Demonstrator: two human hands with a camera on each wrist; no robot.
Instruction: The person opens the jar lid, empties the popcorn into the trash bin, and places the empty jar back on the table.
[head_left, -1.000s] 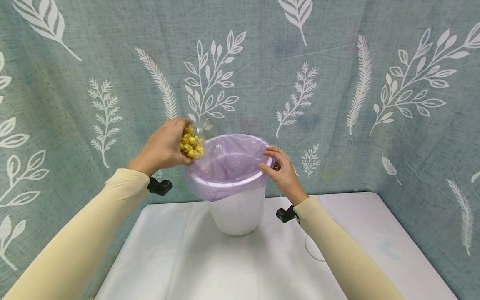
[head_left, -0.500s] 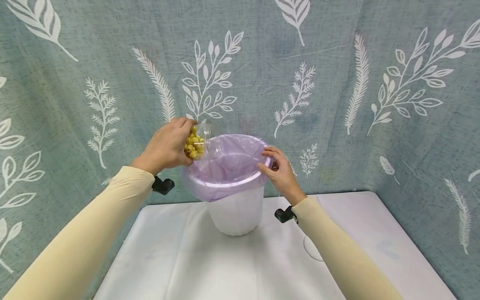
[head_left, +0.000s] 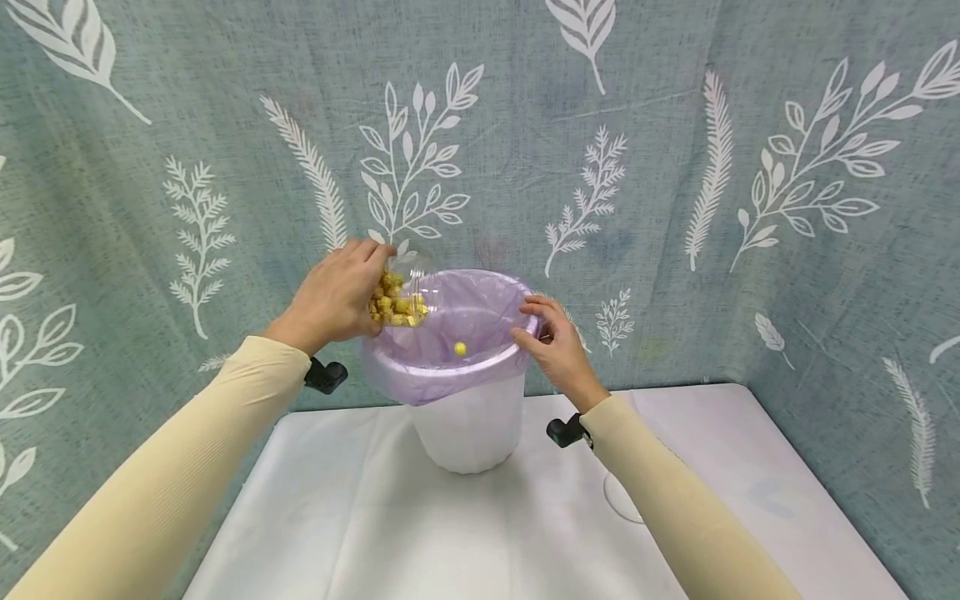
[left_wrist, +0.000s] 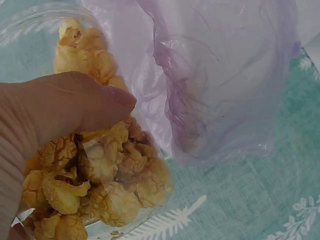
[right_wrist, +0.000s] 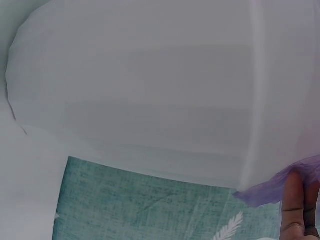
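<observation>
My left hand (head_left: 333,292) grips a clear plastic jar (head_left: 420,271), tilted with its mouth over the trash can (head_left: 472,429). Yellow popcorn (head_left: 392,302) lies along the jar's lower side, and one loose piece (head_left: 461,349) is in the air inside the can's mouth. A thin purple trash bag (head_left: 480,304) lines the white can and folds over its rim. My right hand (head_left: 558,350) holds the bagged rim on the right, thumb and fingers bent round it. In the left wrist view, my thumb (left_wrist: 85,102) presses across the jar's wall, with popcorn behind it.
The can stands on a white-covered table (head_left: 420,542). A clear round lid-like disc (head_left: 624,502) lies on the right, partly behind my right forearm. A green leaf-patterned curtain (head_left: 480,167) hangs behind and at both sides. Small black wrist cameras (head_left: 326,376) sit at both cuffs.
The jar has tipped further mouth-down, and its popcorn has slid toward the opening. One piece has dropped out. My right hand has stayed on the rim.
</observation>
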